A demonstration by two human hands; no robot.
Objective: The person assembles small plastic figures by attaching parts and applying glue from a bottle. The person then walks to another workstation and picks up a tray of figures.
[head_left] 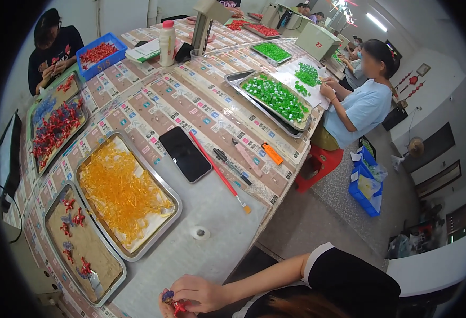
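1. Right hand [198,292], nearest, fingers pinching a small red and blue piece [173,303] at the tabletop's [201,206] near edge.
2. Left hand [165,309] is mostly hidden; its grip cannot be told.
3. Tray of amber pieces [121,193] lies just beyond.

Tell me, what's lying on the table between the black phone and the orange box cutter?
In the head view, a red-handled paintbrush and a black pen lie between the black phone and the orange box cutter, with a pinkish stick too.

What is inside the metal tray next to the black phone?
The metal tray holds a heap of clear orange-yellow pieces lying on a white sheet. The heap covers most of the sheet, and the tray's bottom is hidden.
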